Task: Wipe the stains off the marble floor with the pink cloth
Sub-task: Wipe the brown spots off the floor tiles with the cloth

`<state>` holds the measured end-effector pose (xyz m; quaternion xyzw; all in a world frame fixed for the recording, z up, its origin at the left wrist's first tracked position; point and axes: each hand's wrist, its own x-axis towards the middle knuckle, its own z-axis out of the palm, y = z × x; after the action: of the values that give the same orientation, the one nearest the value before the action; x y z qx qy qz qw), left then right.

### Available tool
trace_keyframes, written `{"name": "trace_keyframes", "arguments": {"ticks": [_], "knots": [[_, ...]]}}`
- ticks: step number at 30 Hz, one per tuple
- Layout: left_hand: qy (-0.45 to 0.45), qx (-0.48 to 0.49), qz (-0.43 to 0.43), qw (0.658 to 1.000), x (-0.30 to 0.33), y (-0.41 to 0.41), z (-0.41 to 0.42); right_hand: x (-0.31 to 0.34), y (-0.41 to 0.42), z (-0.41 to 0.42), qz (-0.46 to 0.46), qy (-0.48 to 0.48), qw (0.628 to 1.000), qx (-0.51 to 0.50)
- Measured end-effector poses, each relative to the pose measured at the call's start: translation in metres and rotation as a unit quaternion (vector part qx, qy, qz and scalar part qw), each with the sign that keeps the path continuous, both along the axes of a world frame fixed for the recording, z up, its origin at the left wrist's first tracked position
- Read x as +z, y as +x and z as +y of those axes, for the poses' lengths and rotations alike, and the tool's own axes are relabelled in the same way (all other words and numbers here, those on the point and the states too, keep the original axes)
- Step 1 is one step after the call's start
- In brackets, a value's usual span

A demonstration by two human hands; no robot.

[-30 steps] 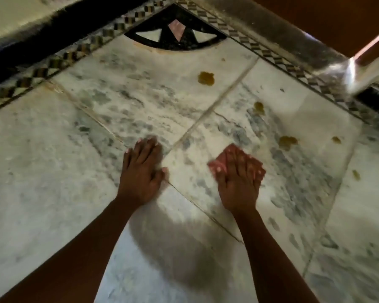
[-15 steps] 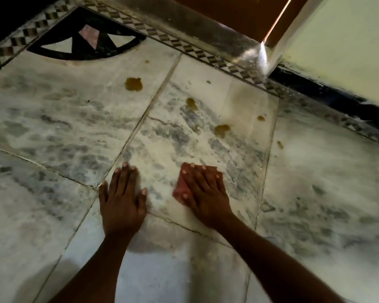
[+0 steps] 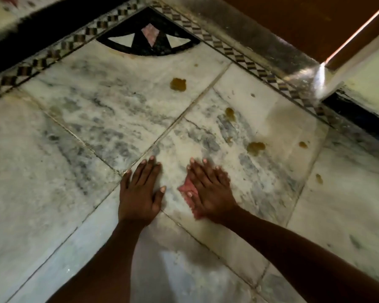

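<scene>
Now you are kneeling over the marble floor (image 3: 79,193), left hand (image 3: 139,191) lying flat for support, right hand (image 3: 208,189) pressing flat-fingered on the pink cloth (image 3: 187,190). Be pushing firmly toward one o'clock, where the nearest stain (image 3: 255,146) is waiting.

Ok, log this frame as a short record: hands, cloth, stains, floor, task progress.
left hand: flat on the marble floor, fingers straight, holding nothing
right hand: pressed flat on the pink cloth, blurred
pink cloth: on the floor, mostly covered by the right hand
stains: brown spots beyond the hands; largest near the corner inlay, others to the right
task progress: several stains unwiped
</scene>
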<state>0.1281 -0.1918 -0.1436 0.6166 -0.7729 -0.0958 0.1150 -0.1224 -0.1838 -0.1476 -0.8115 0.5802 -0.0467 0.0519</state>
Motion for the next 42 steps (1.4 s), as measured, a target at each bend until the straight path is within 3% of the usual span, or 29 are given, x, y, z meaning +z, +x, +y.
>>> {"name": "trace_keyframes", "arguments": {"ticks": [3,5,10,13,16,19,22,25,30,33,37,40,42], "knots": [[-0.015,0.001,0.007,1.000,-0.004,0.001,0.001,-0.005,-0.031,0.022,0.004,0.009,0.996,0.092],[-0.033,-0.003,-0.007,0.999,-0.006,0.002,0.002,-0.006,-0.044,0.018,0.005,0.000,0.996,0.088],[-0.040,0.006,-0.035,0.999,-0.010,-0.004,0.004,-0.010,-0.022,-0.023,-0.021,0.019,0.995,-0.097],[-0.055,0.060,-0.066,0.994,-0.009,-0.020,0.024,-0.012,-0.020,-0.004,-0.030,0.007,0.998,-0.053],[-0.036,0.201,-0.052,0.978,-0.008,-0.065,0.062,-0.009,-0.047,0.060,-0.008,0.038,0.999,0.010],[-0.015,0.256,-0.034,0.966,-0.010,-0.118,0.091,-0.009,-0.072,0.070,0.005,0.005,0.998,-0.069],[-0.010,0.250,-0.023,0.968,-0.011,-0.120,0.084,-0.018,-0.052,0.021,0.004,-0.026,0.988,-0.149],[-0.007,0.249,-0.024,0.968,-0.012,-0.123,0.083,-0.022,-0.041,-0.012,-0.013,-0.022,0.991,-0.131],[-0.017,0.235,-0.010,0.972,-0.010,-0.124,0.084,-0.013,-0.088,0.075,-0.008,-0.027,0.999,-0.038],[-0.008,0.240,-0.018,0.971,-0.010,-0.126,0.088,-0.017,-0.132,0.088,0.007,-0.041,0.996,-0.077],[-0.018,0.169,0.004,0.985,-0.012,-0.153,0.084,-0.022,-0.147,0.057,-0.004,-0.065,0.981,-0.184],[-0.019,0.119,0.005,0.993,-0.015,-0.182,0.082,-0.017,-0.138,0.072,-0.040,-0.039,0.985,-0.161],[-0.016,0.141,0.015,0.990,-0.014,-0.197,0.077,-0.012,-0.143,0.106,-0.043,-0.034,0.990,-0.131]]}}
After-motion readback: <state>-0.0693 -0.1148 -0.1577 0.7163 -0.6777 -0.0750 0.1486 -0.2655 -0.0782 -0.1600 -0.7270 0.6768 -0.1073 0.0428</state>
